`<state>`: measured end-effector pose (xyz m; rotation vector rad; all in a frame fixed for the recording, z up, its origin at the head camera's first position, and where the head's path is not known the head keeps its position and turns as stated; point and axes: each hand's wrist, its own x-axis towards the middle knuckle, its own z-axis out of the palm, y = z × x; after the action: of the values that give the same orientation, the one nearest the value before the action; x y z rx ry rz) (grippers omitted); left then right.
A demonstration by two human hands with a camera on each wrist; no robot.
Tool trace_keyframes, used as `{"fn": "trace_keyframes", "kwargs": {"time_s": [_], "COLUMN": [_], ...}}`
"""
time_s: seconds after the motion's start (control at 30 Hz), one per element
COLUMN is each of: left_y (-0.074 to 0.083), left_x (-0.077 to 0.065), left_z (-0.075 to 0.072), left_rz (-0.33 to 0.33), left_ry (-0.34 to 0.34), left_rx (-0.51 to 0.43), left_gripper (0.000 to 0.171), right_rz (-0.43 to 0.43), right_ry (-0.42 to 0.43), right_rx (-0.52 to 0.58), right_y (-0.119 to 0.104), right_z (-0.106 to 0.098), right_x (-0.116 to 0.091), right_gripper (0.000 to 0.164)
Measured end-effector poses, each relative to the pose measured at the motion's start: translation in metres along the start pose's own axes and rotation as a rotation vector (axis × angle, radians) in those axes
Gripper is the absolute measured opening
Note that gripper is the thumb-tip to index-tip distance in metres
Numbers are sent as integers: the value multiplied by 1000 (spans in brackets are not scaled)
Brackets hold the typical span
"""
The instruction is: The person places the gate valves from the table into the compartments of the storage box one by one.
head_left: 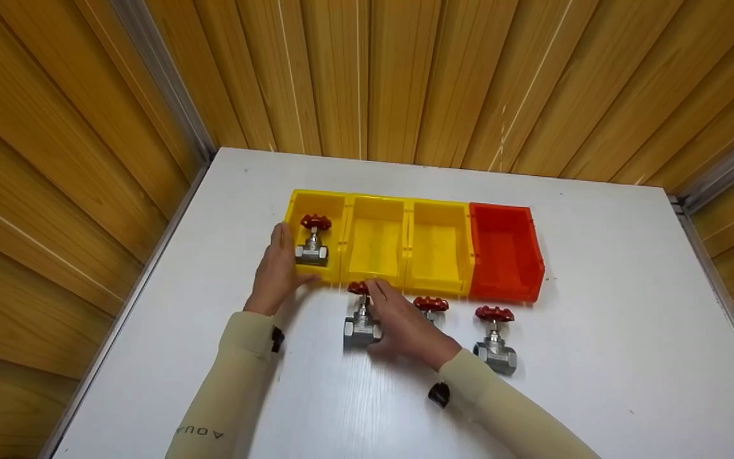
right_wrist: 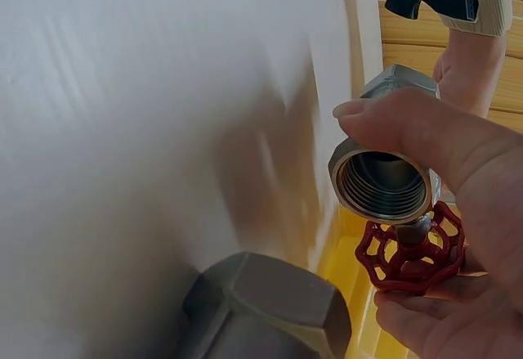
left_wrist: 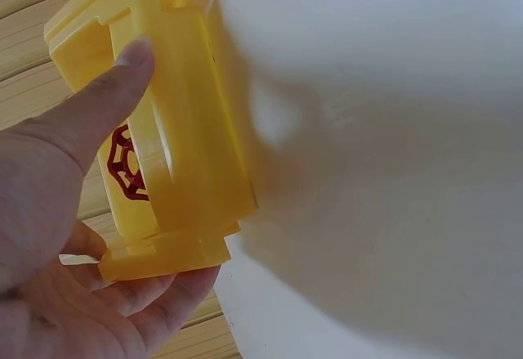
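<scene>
My left hand (head_left: 276, 271) grips the leftmost yellow bin (head_left: 335, 274) by its front left corner. In the left wrist view its thumb lies along the bin's front edge (left_wrist: 151, 130) and the fingers curl round the side. Inside that bin lies a metal gate valve (head_left: 313, 250) with a red handwheel. My right hand (head_left: 408, 325) holds another gate valve (head_left: 360, 328) in front of the bins, thumb across its metal body and fingers at the red handwheel (right_wrist: 411, 253). A third valve (head_left: 431, 305) is partly hidden behind this hand.
Two more yellow bins (head_left: 376, 201) and a red bin (head_left: 538, 248) stand in a row to the right of the first. Another valve (head_left: 496, 350) lies on the white table (head_left: 609, 306) below the red bin. Wood-panelled walls (head_left: 399, 83) enclose the table.
</scene>
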<state>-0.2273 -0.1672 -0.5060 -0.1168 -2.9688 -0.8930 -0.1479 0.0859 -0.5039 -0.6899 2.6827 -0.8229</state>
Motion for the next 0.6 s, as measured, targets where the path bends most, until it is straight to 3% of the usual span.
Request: {"fn": "trace_keyframes", "kwargs": {"time_s": [0.2,0.6], "left_y": [0,1], "left_x": [0,1], "left_z": [-1,-2], "left_rz": [-27,17], "left_ry": [-27,10], "left_rx": [-6,21], "left_gripper": [117,115], "right_rz": [-18,-44], "right_ry": [23,59], "right_rx": [1,-42], "right_y": [0,-1], "right_z": [-5,-16], "right_x": [1,5], "right_gripper": [118,119]}}
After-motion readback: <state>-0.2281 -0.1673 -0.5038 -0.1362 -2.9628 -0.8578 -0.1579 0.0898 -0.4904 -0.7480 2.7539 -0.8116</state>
